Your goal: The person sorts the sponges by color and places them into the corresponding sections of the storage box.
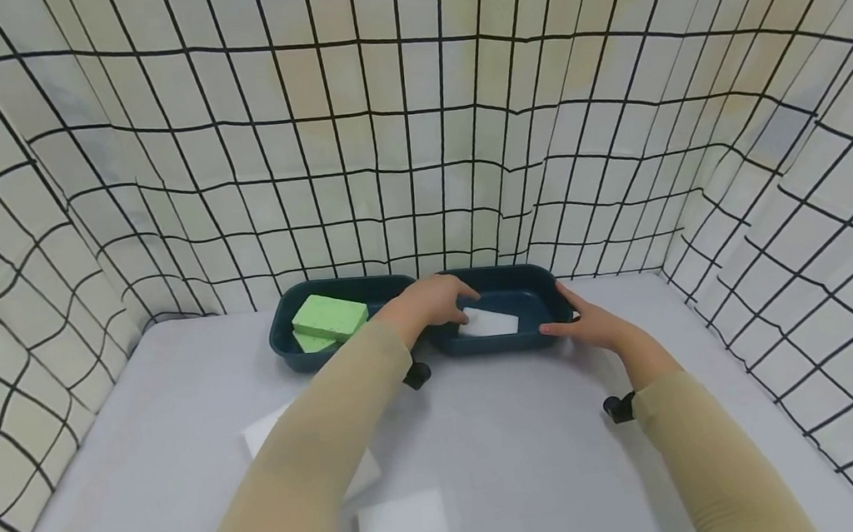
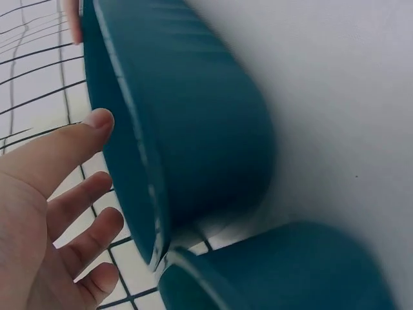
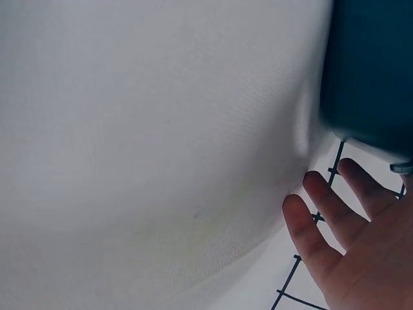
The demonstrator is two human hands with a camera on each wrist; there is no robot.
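My left hand (image 1: 433, 300) is hovering over the left end of the right bin (image 1: 504, 343), and the white block (image 1: 493, 323) is lying inside that bin, just beside my thumb. Its left corner is sitting close under my thumb tip; I am not able to tell whether they are touching. My index finger is pointing over the bin, above and behind that corner. In the left wrist view my fingers are bending loosely, well spread from the thumb, and are grasping nothing that I am seeing.

My right hand (image 1: 597, 325) is spanning the right end of the same bin, its thumb lying at the front rim and its other fingers spreading along the outer end. In the right wrist view those fingers are stretching apart, released, with the block lying to their left, well apart from them.

Two green blocks (image 1: 328, 316) are stacking up crookedly in the left bin (image 1: 306, 361), beyond my left forearm. Nearer me, another white piece (image 1: 406, 531) is lying flat on the table (image 1: 524, 450), and white edges (image 1: 262, 431) are showing on both sides of my left sleeve (image 1: 313, 450). A black net (image 1: 409, 167) is standing behind the bins.
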